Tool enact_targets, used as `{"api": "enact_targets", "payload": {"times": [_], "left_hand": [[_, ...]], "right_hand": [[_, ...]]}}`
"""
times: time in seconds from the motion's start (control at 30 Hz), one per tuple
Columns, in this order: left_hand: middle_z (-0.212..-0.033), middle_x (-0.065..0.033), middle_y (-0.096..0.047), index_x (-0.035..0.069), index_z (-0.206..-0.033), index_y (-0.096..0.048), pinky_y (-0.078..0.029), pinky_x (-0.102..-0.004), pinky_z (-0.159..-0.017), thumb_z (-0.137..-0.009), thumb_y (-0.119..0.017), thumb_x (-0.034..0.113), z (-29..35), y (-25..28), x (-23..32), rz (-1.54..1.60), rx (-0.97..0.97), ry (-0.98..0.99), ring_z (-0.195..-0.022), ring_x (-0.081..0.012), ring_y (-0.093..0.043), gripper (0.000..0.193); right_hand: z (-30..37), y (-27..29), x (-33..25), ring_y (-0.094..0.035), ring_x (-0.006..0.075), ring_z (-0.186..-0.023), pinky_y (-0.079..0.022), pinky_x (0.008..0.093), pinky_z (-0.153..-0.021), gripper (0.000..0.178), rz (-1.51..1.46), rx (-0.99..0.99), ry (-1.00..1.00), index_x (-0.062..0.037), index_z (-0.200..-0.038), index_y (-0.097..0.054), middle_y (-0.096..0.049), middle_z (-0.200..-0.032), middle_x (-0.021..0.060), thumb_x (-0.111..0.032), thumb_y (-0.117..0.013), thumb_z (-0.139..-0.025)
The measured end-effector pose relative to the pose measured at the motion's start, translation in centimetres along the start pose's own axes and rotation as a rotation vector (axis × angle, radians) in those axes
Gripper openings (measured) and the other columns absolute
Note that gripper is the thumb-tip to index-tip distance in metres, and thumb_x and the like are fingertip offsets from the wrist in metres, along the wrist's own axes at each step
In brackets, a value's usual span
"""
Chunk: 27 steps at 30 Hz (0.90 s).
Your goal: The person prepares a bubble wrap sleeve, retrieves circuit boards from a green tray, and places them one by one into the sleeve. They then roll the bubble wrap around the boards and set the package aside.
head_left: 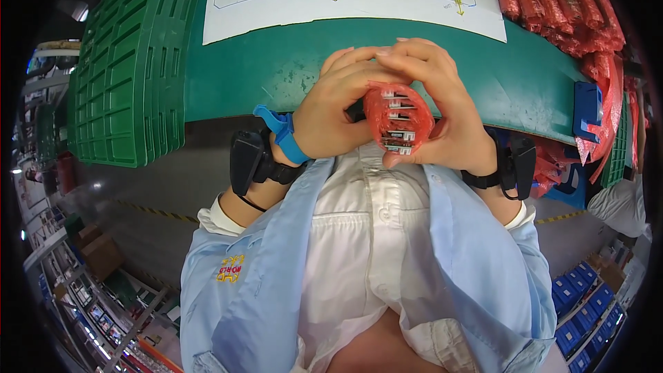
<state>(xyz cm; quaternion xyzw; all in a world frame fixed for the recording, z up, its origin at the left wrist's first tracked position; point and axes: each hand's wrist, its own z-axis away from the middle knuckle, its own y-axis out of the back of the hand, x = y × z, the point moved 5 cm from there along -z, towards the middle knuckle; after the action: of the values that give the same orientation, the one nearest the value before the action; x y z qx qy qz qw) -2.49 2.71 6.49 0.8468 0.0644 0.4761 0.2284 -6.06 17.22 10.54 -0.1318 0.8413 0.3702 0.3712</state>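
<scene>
At frame centre, the left hand [335, 107] and right hand [442, 107] close their grip around a red packet [397, 119], seemingly light, crinkly, best held by its sides.

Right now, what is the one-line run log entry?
left hand + right hand: both holding red bag | above green table edge | red bags piled far right

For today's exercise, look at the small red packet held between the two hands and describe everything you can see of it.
The red packet is a small pouch of thin, see-through red plastic film, crinkled and glossy. Inside it shows a stack of small flat parts with white and dark edges, lying one above another. It is held upright in front of the chest, near the edge of the green table. The left hand grips its left side and the right hand wraps its right side and top, fingertips meeting above it.
</scene>
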Motion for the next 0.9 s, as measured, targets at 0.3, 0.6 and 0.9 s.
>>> {"api": "enact_targets", "payload": {"times": [0.3, 0.6, 0.9], "left_hand": [[-0.117, -0.0081, -0.065, 0.006, -0.115, -0.064, -0.037, -0.0431, -0.106, -0.063, -0.087, 0.013, -0.1, 0.6, 0.8, -0.057, 0.055, -0.043, -0.118, -0.0306, -0.055, 0.057], [-0.117, -0.0099, -0.062, 0.006, -0.126, -0.055, -0.038, -0.0391, -0.1, -0.065, -0.086, 0.024, 0.7, -0.3, -0.3, 0.181, 0.068, 0.241, -0.122, -0.0297, -0.052, 0.07], [-0.11, -0.007, -0.062, 0.005, -0.147, -0.028, -0.044, -0.0313, -0.089, -0.076, -0.083, 0.023, 0.4, 0.3, 1.1, 0.952, 0.285, 0.396, -0.1, -0.015, -0.055, 0.092]], "right_hand": [[1.0, 0.7, -0.2, -0.044, 0.033, -0.127, -0.032, 0.044, -0.106, 0.115, -0.094, 0.184, 0.106, -0.005, -0.145, -0.035, -0.048, -0.134, 0.0143, -0.042, -0.093, -0.052], [1.1, 0.2, 0.6, -0.051, 0.0261, -0.12, -0.035, 0.0391, -0.105, 0.108, -0.306, 0.172, -0.109, -0.0013, -0.149, -0.024, -0.055, -0.125, 0.0144, -0.021, -0.089, -0.064], [1.4, -0.5, 3.3, -0.059, 0.0229, -0.109, -0.044, 0.0365, -0.1, 0.062, -1.101, 0.473, -0.614, 0.0016, -0.144, -0.033, -0.059, -0.122, 0.0142, -0.021, -0.056, -0.091]]}}
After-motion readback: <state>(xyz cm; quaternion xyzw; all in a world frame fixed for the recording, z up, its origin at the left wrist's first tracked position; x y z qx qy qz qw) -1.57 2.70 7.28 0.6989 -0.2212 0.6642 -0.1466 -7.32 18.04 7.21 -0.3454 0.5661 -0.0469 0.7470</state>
